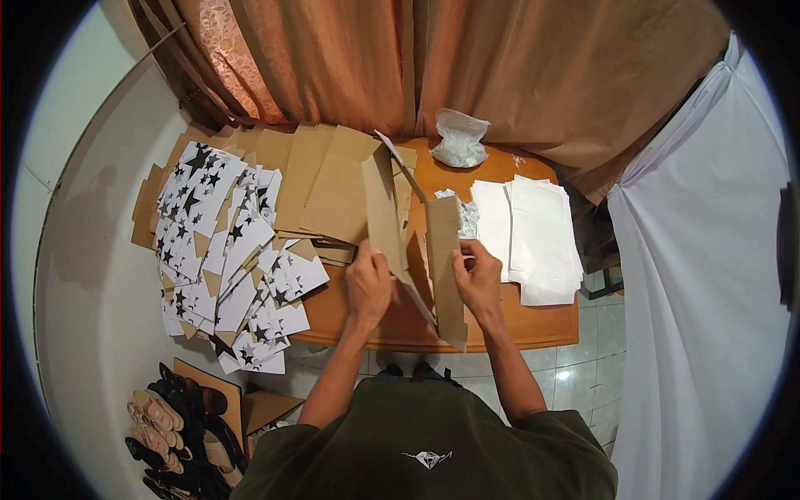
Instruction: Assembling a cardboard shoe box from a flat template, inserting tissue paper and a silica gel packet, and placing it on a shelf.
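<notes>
A partly folded cardboard box blank is held up above the front of the wooden table, its plain brown inner faces standing at angles to each other. My left hand is closed on its left panel, with the thumb uppermost. On the right, my right hand pinches the edge of the narrower upright panel between thumb and fingers. Just behind the right hand lie small pale crumpled bits, partly covered by the cardboard.
Brown cardboard sheets overlap on the table's left half, beside a heap of white star-printed pieces. White paper sheets lie at right. A clear plastic bag stands at the back. Shoes sit at lower left.
</notes>
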Available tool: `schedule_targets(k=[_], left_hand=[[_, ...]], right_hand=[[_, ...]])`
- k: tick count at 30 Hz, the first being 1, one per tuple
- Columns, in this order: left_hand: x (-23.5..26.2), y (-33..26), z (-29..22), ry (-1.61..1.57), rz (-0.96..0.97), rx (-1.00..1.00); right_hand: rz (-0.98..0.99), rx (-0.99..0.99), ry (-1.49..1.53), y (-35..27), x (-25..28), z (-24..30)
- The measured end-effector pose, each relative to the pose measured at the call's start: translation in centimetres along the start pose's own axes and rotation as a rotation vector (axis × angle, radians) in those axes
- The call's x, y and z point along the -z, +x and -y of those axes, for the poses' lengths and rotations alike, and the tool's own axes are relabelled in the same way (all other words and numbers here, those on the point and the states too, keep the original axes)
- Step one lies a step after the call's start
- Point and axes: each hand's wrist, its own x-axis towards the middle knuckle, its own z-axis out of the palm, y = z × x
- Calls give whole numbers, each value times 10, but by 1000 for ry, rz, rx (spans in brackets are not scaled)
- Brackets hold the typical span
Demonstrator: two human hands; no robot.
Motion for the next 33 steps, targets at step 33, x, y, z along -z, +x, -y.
schedule_targets(k=[33], left_hand=[[51, -34, 25, 440, -217, -269]], right_hand=[[-48, 21, -97, 18, -8, -33]])
